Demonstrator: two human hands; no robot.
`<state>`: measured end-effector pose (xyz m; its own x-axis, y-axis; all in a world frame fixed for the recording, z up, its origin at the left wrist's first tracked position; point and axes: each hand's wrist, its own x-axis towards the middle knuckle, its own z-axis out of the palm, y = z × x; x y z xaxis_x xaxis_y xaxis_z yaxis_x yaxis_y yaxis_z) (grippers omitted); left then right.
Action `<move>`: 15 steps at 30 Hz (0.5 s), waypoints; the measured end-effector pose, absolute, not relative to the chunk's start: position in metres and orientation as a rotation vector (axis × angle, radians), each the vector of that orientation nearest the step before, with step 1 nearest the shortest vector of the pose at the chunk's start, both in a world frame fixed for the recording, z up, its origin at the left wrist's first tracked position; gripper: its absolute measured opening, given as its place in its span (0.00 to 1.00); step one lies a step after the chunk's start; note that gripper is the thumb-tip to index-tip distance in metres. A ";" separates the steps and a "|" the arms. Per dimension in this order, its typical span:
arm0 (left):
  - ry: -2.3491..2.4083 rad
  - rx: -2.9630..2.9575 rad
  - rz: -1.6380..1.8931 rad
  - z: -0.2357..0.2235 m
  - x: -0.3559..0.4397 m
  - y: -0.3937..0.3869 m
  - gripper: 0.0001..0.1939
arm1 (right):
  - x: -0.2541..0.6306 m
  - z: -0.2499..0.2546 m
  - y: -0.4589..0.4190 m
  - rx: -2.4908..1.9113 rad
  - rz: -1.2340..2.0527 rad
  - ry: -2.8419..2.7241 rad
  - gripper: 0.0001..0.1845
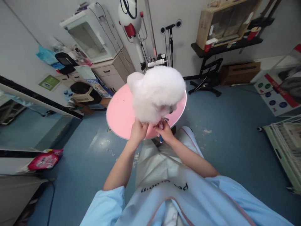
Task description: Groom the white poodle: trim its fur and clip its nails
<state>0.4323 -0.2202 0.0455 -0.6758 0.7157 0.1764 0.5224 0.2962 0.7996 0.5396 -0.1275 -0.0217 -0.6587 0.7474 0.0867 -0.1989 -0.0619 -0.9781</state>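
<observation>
Left hand [139, 130] holds the white dog [160, 89]; right hand's [167, 132] grip holds a tool [161, 137].

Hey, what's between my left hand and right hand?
In the head view, a small patch of the pink table shows between the left hand and right hand, below the dog's white fur.

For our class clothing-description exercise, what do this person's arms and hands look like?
The left sleeve and right sleeve are light blue and short, leaving the left forearm and right forearm uncovered. The left hand and right hand are ungloved. No watch or markings show on either arm.
</observation>
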 end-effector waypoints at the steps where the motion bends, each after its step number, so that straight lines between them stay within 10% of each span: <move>1: 2.398 1.175 1.236 0.045 0.434 -0.222 0.12 | 0.535 -0.017 -0.128 -0.559 1.868 -1.481 0.15; 15: 2.357 1.093 1.127 0.033 0.441 -0.206 0.15 | 0.522 0.008 -0.109 -0.492 1.461 -1.895 0.05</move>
